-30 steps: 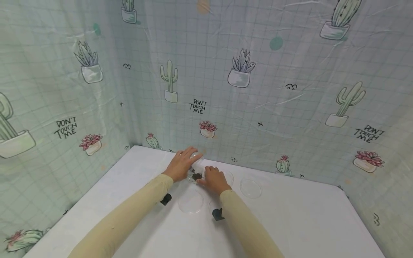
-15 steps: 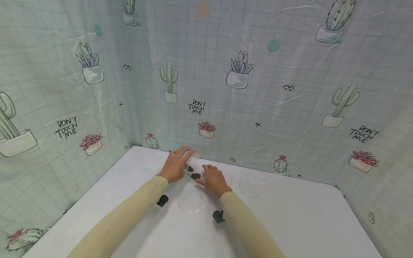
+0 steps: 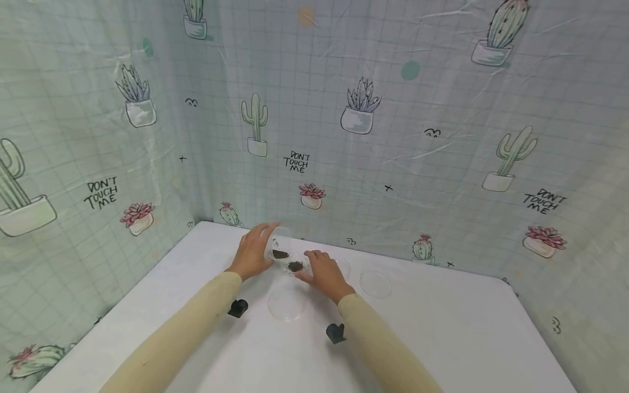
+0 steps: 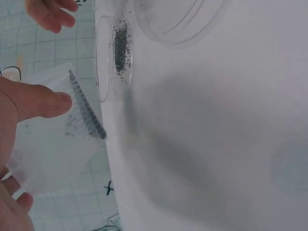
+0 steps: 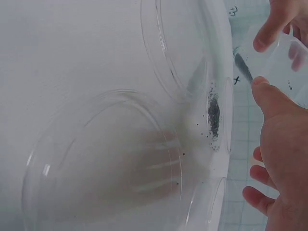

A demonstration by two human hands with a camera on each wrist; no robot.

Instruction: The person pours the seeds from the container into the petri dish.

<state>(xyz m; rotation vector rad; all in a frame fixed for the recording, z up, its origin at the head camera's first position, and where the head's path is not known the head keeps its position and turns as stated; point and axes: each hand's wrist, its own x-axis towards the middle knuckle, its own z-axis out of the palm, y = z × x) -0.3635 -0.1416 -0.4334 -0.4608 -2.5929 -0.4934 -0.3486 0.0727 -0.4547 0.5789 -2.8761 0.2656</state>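
My left hand (image 3: 253, 254) holds a translucent plastic bag (image 4: 48, 144), thumb on the near face and fingertips behind. Dark granules lie in a band along the bag's lower edge, with a few specks higher up. Just right of the bag in the head view is a clear petri dish (image 4: 130, 91) with a heap of the same dark granules (image 3: 296, 266). My right hand (image 3: 325, 273) is on the dish's right side, fingers loosely bent and holding nothing. Its thumb (image 5: 269, 96) points toward the dish in the head view.
More clear round dishes lie on the white table: one nearer me (image 3: 286, 319), one at right (image 3: 375, 284), and one partly behind my right hand. A few loose grains (image 5: 184, 154) are scattered beside the filled dish. A cactus-print curtain (image 3: 334, 164) encloses the table's far side.
My left hand has moved left, carrying the bag away from over the filled dish; more of the bag and its granules now shows. My right hand has stayed beside the dish.
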